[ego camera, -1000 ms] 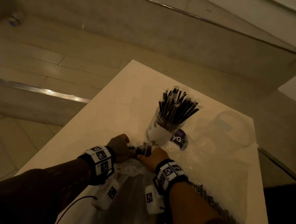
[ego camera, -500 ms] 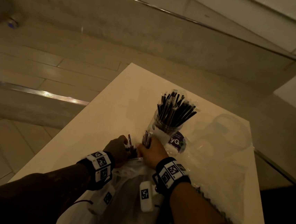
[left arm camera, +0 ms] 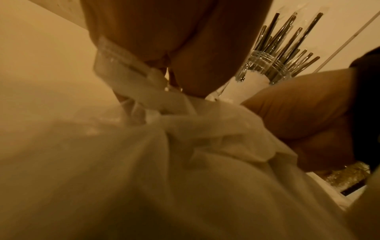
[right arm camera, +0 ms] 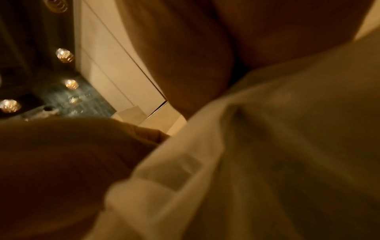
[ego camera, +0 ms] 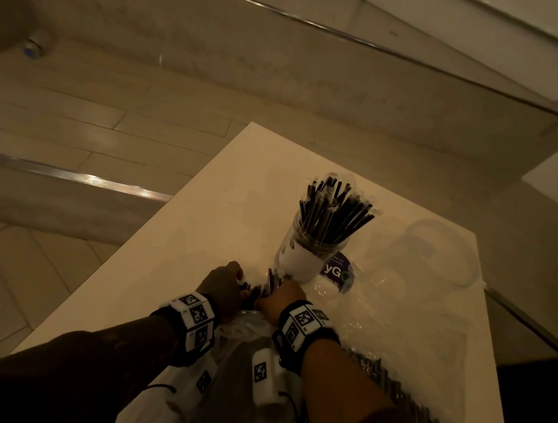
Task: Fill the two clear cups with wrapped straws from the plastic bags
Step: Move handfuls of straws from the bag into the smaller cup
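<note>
Left hand [ego camera: 224, 286], low and centre-left in the head view, curled at the mouth of a translucent plastic bag [ego camera: 250, 355], gripping the bunched film there; a few dark straw ends [ego camera: 249, 286] poking out just beside its knuckles. Seen in the left wrist view as well, with the folded bag rim [left arm camera: 125, 65] pinched under the fingers [left arm camera: 144, 32] near the top centre. Right hand [ego camera: 284, 300] immediately to the right, nearly touching the left, closed around a small bundle of wrapped straws [ego camera: 273, 279] that stick up from the fist toward the cup. Right wrist view too blurred to show more than crumpled film and skin. Both wrists banded with black-and-white marker cuffs [ego camera: 197, 316].

Just above the right hand, near the centre of the head view, a clear cup [ego camera: 304, 254] standing upright on the white table [ego camera: 202, 210], packed with black wrapped straws [ego camera: 334, 209] fanning out to the upper right. Touching its right side, a purple label [ego camera: 335, 271] lying flat among clear plastic. Further right, toward the table's right edge, a second clear cup [ego camera: 436, 257], faint and hard to read; contents not discernible. Another clear plastic bag [ego camera: 406, 394] of dark straws spread across the lower right of the table, under and beside the right forearm. Tiled floor and a metal rail [ego camera: 69, 176] at the left.
</note>
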Tool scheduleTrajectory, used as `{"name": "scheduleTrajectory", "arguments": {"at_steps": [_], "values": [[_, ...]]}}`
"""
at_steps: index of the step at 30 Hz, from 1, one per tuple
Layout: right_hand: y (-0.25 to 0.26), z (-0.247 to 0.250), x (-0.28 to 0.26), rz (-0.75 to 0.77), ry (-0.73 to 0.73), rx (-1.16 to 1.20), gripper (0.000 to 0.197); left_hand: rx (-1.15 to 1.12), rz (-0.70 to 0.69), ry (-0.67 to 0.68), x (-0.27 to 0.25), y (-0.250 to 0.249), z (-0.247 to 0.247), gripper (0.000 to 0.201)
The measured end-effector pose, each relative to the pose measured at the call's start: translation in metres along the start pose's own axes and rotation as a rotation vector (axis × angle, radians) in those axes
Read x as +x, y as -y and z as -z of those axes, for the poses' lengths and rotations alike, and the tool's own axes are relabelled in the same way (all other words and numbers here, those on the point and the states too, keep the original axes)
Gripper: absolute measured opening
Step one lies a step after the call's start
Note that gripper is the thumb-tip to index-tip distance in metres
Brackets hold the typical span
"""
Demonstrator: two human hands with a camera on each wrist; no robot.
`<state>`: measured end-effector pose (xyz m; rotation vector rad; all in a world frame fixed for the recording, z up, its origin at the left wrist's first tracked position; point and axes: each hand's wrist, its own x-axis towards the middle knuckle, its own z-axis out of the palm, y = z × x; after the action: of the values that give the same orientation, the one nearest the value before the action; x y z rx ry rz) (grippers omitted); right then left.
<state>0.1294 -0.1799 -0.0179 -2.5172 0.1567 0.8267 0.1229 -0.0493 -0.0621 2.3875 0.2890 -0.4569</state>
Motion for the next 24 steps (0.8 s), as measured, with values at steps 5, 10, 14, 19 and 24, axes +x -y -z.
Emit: {"name": "scheduleTrajectory", "arguments": {"at_steps": [5, 10, 14, 19, 24], "values": [[0.003, 0.005, -0.002, 0.049, -0.097, 0.191, 0.032, 0.007, -0.017, -0.023, 0.001, 0.002, -0.004, 0.037], [0.005, 0.014, -0.017, 0.184, -0.168, 0.194, 0.023, 0.007, -0.036, -0.044, -0.001, 0.004, -0.007, 0.034], [0.015, 0.023, -0.033, 0.317, -0.232, 0.428, 0.004, 0.041, -0.041, -0.035, -0.001, 0.004, -0.008, 0.037], [0.043, 0.076, -0.073, 0.53, -0.47, 0.675, 0.014, 0.032, -0.049, -0.038, -0.001, 0.004, -0.009, 0.037], [0.049, 0.148, -0.118, 0.72, -0.797, 0.869, 0.015, 0.122, -0.03, -0.217, -0.02, -0.008, 0.006, 0.041]]}}
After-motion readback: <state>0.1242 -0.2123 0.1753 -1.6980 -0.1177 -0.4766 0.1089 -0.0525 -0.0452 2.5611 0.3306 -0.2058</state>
